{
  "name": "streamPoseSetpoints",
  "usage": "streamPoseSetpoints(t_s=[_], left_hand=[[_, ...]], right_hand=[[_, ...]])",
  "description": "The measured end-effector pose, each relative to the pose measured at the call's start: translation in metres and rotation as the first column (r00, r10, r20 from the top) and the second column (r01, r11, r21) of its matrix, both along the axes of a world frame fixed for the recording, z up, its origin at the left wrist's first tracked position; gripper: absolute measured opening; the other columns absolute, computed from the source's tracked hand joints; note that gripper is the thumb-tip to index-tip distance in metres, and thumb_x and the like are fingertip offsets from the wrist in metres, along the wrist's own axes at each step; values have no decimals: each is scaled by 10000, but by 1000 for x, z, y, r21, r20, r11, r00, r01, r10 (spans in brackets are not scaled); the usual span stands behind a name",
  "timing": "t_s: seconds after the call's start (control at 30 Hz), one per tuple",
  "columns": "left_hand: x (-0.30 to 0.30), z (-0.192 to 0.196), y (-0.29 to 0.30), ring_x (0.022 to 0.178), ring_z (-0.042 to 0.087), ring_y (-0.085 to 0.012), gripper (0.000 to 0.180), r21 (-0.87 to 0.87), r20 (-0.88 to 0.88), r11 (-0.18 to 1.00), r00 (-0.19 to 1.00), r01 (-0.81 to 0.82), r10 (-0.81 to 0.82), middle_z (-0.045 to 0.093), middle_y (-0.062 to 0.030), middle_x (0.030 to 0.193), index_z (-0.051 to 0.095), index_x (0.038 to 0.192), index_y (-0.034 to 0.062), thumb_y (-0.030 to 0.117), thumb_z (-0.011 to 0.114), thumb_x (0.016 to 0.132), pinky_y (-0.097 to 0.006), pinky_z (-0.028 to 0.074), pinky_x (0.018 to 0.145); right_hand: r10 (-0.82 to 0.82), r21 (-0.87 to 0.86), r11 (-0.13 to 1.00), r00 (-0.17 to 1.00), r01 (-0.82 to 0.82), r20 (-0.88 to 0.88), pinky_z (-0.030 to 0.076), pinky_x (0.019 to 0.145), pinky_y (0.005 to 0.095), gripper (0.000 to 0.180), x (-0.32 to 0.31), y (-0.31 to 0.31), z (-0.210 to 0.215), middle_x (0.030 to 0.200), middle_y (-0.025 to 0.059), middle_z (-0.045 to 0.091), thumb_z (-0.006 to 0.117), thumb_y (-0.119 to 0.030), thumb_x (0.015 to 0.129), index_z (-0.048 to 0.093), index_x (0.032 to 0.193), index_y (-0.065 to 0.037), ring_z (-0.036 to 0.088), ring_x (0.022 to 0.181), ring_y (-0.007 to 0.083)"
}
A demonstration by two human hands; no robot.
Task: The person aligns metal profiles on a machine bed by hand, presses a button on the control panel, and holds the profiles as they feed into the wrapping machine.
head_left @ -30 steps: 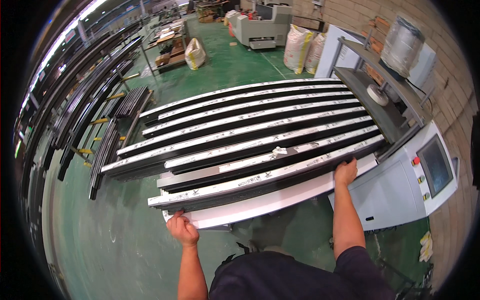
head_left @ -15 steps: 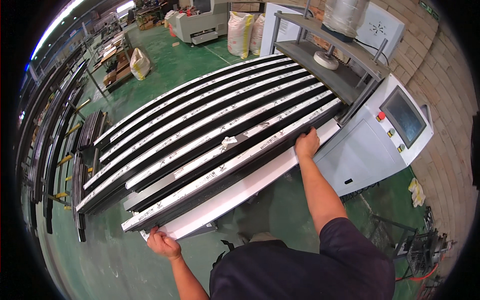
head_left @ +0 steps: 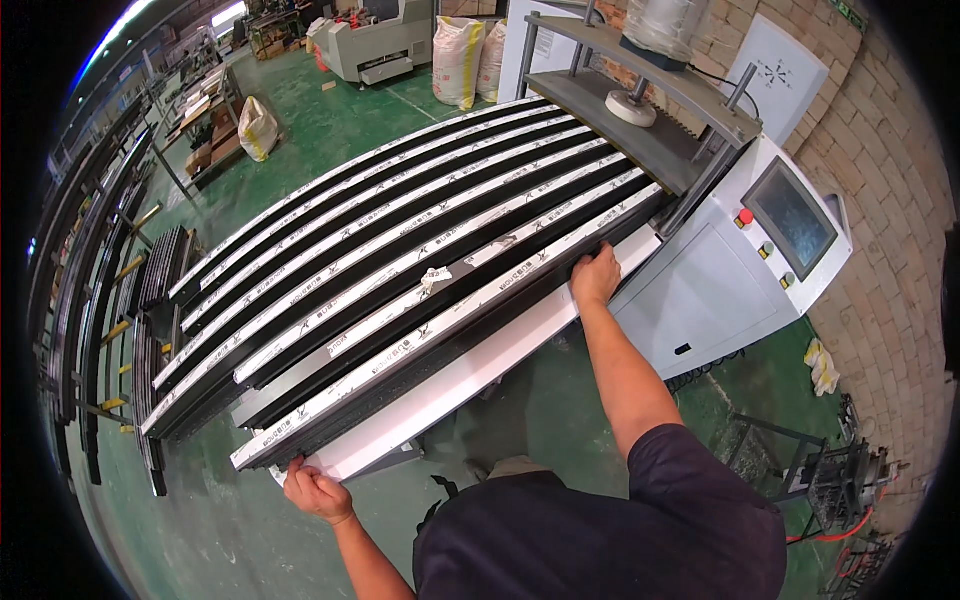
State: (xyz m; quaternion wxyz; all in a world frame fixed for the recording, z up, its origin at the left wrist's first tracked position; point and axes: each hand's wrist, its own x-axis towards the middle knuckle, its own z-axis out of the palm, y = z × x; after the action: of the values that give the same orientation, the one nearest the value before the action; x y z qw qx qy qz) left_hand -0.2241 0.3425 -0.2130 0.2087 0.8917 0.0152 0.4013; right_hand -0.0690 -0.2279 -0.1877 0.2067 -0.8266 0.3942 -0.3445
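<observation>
Both my hands are on the nearest long black profile (head_left: 405, 346), which has white printed film along its top. Close to its left end, my left hand (head_left: 318, 493) is closed, with the fingertips curled against the lower edge. Toward the right end, my right hand (head_left: 597, 277) grips the near side, thumb up along the black face. A white ledge (head_left: 455, 402) runs below the profile, on my side. Beyond it lie several similar film-covered profiles (head_left: 375, 258) in parallel rows. A crumpled white scrap (head_left: 435, 279) sits on one of them. The fingertips are partly hidden.
At right stands a press machine with a grey control cabinet (head_left: 700, 300), a screen (head_left: 791, 220) and a round white press pad (head_left: 630, 108). Racks of dark profiles (head_left: 100, 300) stand at left. Sacks (head_left: 457, 62) and another machine (head_left: 375, 45) are at the back.
The whole view has shifted slightly, so the scene sits a little further left and up. Both hands keep their places on the nearest profile.
</observation>
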Motion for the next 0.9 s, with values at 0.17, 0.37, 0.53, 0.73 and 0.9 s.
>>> streamPoseSetpoints(t_s=[0.17,0.37,0.53,0.73,0.9], left_hand=[[0,2,-2,939,558,-353,138,-10,-2,1000,1000,4,-4,691,-183,1099,544,773,43,156,468,792,-433,416,861],[0,0,1,940,560,-351,143,-2,-4,1000,1000,-1,1,690,-181,1100,543,773,41,159,466,793,-433,418,861],[0,0,-1,941,560,-350,136,0,-6,1000,1000,-2,2,689,-178,1105,542,773,40,152,466,792,-432,420,862],[0,0,1,944,562,-351,129,7,2,1000,1000,2,-2,687,-174,1106,554,787,41,139,470,795,-430,423,865],[-1,3,-1,951,568,-353,135,7,-14,1000,1000,0,0,686,-173,1102,556,790,44,147,469,802,-432,424,865]], right_hand=[[-17,-47,999,999,19,29,451,986,500,410,0,-1,-1,1142,217,683,590,-129,848,587,1243,-21,601,1100,415],[-10,-29,1000,1000,10,-2,450,991,496,420,-1,2,2,1152,226,678,589,-130,847,584,1248,-8,599,1104,418],[-7,-55,998,1000,8,19,445,995,495,418,-1,1,0,1158,220,675,583,-118,846,583,1250,-8,595,1102,417],[-8,-46,999,1000,8,8,438,999,498,402,0,0,-1,1156,206,678,577,-120,853,585,1244,-26,590,1111,412],[-15,-27,1000,1000,15,-9,433,1010,493,402,0,0,0,1174,197,675,578,-126,858,581,1249,-32,587,1125,406]])
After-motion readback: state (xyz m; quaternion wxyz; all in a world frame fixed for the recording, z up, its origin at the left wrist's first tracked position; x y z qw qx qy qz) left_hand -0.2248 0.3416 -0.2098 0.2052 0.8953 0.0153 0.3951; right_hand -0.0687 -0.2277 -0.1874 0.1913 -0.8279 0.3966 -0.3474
